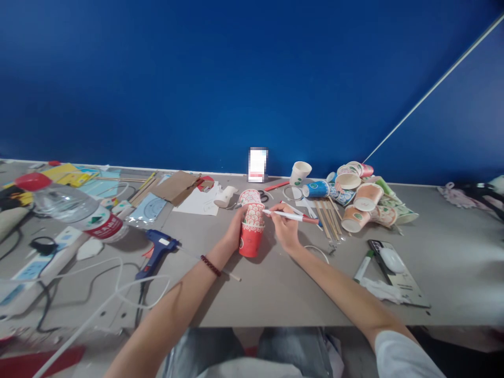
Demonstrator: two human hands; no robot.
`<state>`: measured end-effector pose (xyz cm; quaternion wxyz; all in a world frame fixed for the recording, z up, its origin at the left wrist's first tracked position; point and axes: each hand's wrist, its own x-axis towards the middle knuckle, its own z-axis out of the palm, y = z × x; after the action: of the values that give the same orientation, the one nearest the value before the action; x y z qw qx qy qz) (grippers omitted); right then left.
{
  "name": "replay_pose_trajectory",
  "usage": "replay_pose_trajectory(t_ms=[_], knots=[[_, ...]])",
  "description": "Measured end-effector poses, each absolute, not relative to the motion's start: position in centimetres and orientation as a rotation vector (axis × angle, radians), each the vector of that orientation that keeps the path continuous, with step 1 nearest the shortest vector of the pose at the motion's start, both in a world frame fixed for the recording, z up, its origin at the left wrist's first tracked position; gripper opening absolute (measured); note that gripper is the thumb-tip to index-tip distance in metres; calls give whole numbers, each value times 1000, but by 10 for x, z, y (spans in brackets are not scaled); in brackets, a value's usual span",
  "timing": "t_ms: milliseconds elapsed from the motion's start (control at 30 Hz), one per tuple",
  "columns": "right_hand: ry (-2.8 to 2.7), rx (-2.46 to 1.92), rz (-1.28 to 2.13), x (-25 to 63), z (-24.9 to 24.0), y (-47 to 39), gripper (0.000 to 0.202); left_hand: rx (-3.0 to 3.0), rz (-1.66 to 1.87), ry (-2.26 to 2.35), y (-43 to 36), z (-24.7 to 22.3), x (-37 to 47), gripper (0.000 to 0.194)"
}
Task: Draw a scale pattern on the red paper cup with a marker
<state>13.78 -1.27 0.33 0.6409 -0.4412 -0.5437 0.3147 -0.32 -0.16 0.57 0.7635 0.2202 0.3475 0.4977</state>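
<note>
Red-and-white patterned paper cups (251, 239), joined in a column, lie or stand in front of me at mid-table; their exact tilt is hard to tell. My left hand (237, 226) grips the column from its left side. In my right hand (286, 229) is a marker pen (293, 216) with a white and red barrel and a dark blue end. Its left tip is at or very near the right side of the cups; contact cannot be made out. Scissors (263, 196) lie just behind the cups, partly hidden.
At left are a blue glue gun (157, 252), a large water bottle (79, 210) and a power strip (43, 268). Several wooden sticks (328, 218) and a pile of paper cups (364, 198) lie at right. A bright, blurred screen (258, 165) stands against the blue wall.
</note>
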Motion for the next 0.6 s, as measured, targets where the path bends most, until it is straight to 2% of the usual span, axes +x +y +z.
replay_pose_trajectory(t_ms=[600], knots=[[-1268, -997, 605, 140, 2, -14, 12, 478, 1140, 684, -3, 12, -1, 28]])
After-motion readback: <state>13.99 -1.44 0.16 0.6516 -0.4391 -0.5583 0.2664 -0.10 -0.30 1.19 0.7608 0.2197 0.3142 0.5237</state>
